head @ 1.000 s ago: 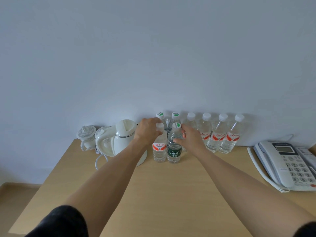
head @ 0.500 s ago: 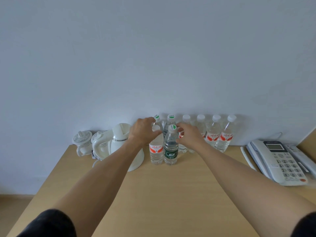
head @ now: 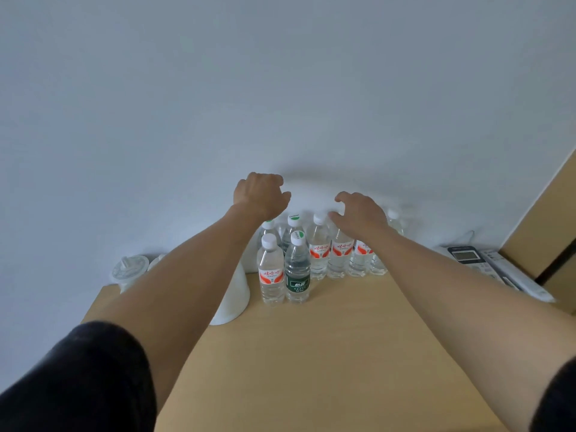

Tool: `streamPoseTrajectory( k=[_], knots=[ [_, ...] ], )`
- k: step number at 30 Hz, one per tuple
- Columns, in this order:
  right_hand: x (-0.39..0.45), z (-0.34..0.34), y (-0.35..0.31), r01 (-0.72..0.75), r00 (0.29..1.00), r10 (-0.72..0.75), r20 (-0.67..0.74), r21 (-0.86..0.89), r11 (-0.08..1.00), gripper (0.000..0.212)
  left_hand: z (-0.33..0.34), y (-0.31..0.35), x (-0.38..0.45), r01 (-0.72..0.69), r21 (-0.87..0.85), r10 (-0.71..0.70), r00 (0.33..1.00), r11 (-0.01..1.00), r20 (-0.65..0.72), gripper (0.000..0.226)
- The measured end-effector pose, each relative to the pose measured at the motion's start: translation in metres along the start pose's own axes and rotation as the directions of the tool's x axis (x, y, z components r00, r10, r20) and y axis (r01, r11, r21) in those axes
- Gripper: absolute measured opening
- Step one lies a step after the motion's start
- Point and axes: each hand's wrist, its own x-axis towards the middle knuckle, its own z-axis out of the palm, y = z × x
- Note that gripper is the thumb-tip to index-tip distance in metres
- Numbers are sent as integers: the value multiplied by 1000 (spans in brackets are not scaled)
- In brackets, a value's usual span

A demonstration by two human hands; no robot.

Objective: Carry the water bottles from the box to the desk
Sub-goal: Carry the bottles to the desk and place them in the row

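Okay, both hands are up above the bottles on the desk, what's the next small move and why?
Probably draw both hands back toward the body and turn away for more bottles. The left hand and right hand hold nothing, and the front red-label bottle and green-label bottle stand upright on the desk, free of any grip.

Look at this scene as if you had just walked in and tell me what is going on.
A person stands at a wooden desk with both arms stretched out over a cluster of water bottles against the wall. Two bottles stand in front, one with a red label and one with a green label, both upright on the desk. The left hand and the right hand hang above the bottles with relaxed fingers, holding nothing. A white kettle stands to the left, a telephone to the right.
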Motion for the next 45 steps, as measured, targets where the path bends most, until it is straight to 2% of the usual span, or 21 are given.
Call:
streamPoseTrajectory(
  k=[5, 13, 25, 32, 41, 45],
  knots=[
    [-13, -13, 15, -78, 996, 81, 36, -79, 994, 54, 3, 38, 6, -146, 45, 141, 986, 988, 93, 47],
    [-58, -37, 62, -274, 960, 278, 21, -118, 955, 53, 18, 108, -2, -353, 42, 345, 930, 935, 130, 47],
    [-152, -80, 149, -510, 853, 520, 30, -157, 846, 47, 36, 237, -50, -585, -5, 575, 795, 811, 192, 48],
    [-225, -108, 216, -619, 783, 621, 2, -86, 781, 49, 39, 343, -100, -695, -29, 685, 699, 718, 207, 46],
    [-356, -164, 331, -772, 628, 778, -13, -134, 621, 62, 45, 499, -210, -835, -82, 829, 520, 544, 206, 37],
    [-429, -186, 371, -859, 513, 854, -91, -55, 510, 62, 53, 563, -257, -854, -147, 858, 465, 500, 219, 42]
  ],
)
